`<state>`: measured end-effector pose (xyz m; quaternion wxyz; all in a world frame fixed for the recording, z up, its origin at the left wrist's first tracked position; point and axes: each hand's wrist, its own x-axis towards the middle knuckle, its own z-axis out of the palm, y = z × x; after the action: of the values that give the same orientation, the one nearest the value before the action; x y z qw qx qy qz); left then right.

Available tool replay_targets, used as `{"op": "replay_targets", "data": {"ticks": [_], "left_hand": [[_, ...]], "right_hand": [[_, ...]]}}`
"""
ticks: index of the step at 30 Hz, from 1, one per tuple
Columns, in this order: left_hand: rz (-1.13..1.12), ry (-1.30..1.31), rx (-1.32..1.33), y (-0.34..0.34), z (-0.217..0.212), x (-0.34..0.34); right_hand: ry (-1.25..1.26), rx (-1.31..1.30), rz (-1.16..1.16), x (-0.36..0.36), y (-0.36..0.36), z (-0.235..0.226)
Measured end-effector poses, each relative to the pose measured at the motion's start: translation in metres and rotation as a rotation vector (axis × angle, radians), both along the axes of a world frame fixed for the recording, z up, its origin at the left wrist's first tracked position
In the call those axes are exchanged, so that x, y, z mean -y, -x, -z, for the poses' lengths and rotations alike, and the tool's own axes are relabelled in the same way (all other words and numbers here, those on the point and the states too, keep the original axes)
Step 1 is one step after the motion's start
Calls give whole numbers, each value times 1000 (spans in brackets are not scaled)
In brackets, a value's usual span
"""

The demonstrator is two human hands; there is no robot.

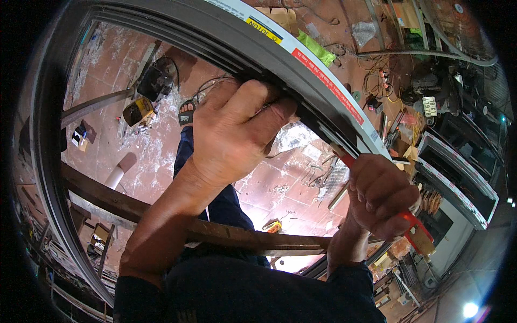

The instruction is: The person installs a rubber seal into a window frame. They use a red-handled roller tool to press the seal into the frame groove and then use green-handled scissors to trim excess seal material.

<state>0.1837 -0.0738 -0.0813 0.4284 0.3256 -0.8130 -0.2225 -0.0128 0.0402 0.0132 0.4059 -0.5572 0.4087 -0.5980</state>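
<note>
A large dark grey metal frame [186, 27], like a window or door frame, curves across the view, with printed protective film [318, 72] along its outer face. My left hand [231, 129] is closed against the grooved inner edge of the frame's far side. Its fingertips are hidden in the dark groove, so what they pinch does not show. To the right, my right hand [379, 194] is wrapped round a red-handled tool [419, 234]. The tool's narrow front end reaches the groove beside the film; its exact kind is unclear.
A brown metal bar [231, 237] crosses beneath my forearms. On the littered tiled floor [296, 185] lie a black container [158, 78], a yellow box-like object [138, 111] and a yellow tool [273, 225]. Another film-edged frame [458, 180] stands at the right, near a motorbike [431, 89] and tangled cables.
</note>
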Motion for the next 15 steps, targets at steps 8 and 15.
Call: {"op": "replay_targets", "data": {"ticks": [8,15], "left_hand": [[-11,25,17,-2,-1,1],[-1,27,34,-2,-2,1]], "right_hand": [[-55,52,27,6,-7,-3],[-46,86,33,21,-20,1]]}}
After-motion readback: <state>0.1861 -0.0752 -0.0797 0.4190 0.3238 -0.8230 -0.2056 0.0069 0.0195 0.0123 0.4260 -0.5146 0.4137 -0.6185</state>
